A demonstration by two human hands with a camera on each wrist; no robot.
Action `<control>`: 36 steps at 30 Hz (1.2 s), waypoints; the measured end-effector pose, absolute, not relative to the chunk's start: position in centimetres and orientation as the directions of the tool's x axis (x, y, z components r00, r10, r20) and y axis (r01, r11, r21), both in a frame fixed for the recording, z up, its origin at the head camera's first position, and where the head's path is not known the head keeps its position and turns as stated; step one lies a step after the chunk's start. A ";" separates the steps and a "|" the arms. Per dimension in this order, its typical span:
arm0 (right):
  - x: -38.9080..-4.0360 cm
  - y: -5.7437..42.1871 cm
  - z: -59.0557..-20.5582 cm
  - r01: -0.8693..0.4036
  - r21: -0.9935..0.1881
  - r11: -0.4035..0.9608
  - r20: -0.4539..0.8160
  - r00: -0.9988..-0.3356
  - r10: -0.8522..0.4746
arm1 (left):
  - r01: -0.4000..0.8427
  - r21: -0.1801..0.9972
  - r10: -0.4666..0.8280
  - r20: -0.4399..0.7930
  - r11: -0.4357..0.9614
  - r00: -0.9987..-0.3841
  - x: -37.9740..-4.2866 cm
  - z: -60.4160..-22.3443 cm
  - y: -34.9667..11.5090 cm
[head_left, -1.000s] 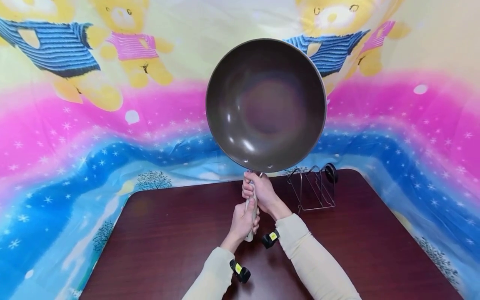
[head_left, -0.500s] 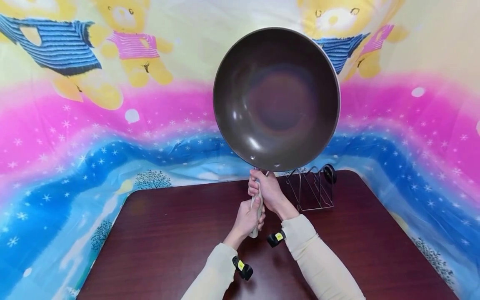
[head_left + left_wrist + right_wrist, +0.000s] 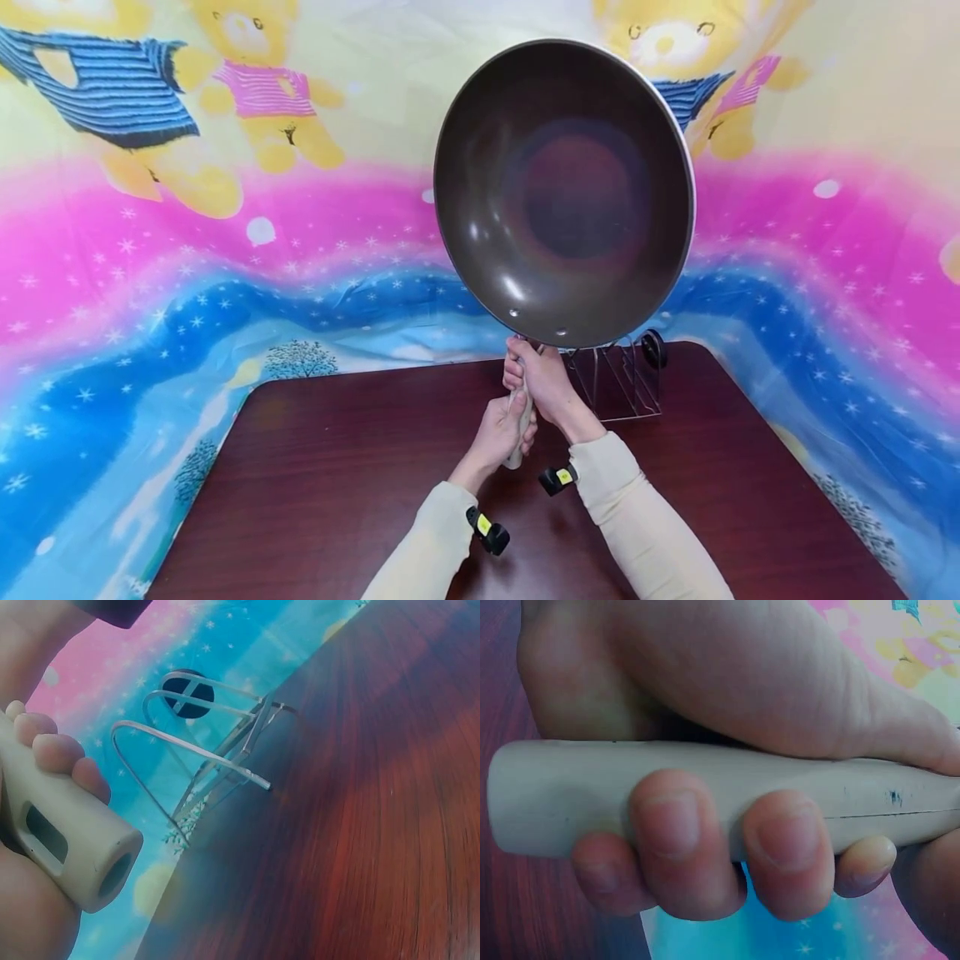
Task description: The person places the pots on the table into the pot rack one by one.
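A wok with a dark brown inside and two rivets is held up above the table, its inside facing me. My right hand grips its beige handle close to the bowl. Just below, my left hand grips the same handle, whose end sticks out beneath. In the left wrist view, the handle's end shows a slot and an open tip, with curled fingers over it. Fingers wrap the handle in the right wrist view too.
Behind the hands, a metal wire rack with a round black part stands at the table's back right. The dark reddish wooden table is backed by a printed bear cloth. Wrist cameras hang below the cuffs.
Both hands have shifted slightly right with the wok. The wok has risen a little, moved right and looks larger. It now overlaps the top of the rack.
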State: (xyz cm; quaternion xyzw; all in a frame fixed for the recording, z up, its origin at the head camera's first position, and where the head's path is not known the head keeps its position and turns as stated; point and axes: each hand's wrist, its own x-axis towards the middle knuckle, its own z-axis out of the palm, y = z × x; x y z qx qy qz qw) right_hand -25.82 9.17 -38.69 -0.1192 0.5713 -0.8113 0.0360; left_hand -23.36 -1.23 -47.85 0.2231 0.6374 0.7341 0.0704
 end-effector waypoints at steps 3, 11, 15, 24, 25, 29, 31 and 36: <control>-25.5 9.6 -38.5 -0.091 -0.943 -0.321 0.152 -0.974 -0.169 | 0.160 0.968 0.405 0.227 -0.191 -0.886 -23.3 -47.8 -0.7; -24.6 11.1 -38.0 -0.103 -0.955 -0.279 0.130 -0.989 -0.077 | 0.074 0.973 0.462 0.170 -0.218 -0.871 -23.3 -47.6 0.9; -24.2 11.6 -37.8 -0.104 -0.962 -0.252 0.122 -0.991 -0.056 | 0.036 0.972 0.464 0.144 -0.233 -0.874 -23.2 -47.6 1.5; -23.6 12.4 -37.4 -0.093 -0.960 -0.266 0.099 -0.995 -0.011 | -0.026 0.960 0.511 0.125 -0.279 -0.851 -22.7 -47.5 2.6; -23.6 12.5 -37.4 -0.093 -0.958 -0.272 0.098 -0.995 -0.004 | -0.030 0.960 0.516 0.123 -0.279 -0.848 -22.6 -47.5 2.7; -23.5 12.9 -37.4 -0.100 -0.951 -0.294 0.097 -0.995 0.023 | -0.048 0.960 0.526 0.110 -0.277 -0.843 -22.4 -47.4 3.2; -23.4 13.0 -37.5 -0.105 -0.949 -0.299 0.096 -0.994 0.042 | -0.062 0.960 0.531 0.096 -0.272 -0.842 -22.3 -47.4 3.4; -23.0 13.4 -37.2 -0.107 -0.949 -0.295 0.074 -0.990 0.121 | -0.102 0.959 0.545 0.062 -0.266 -0.836 -22.1 -47.2 4.1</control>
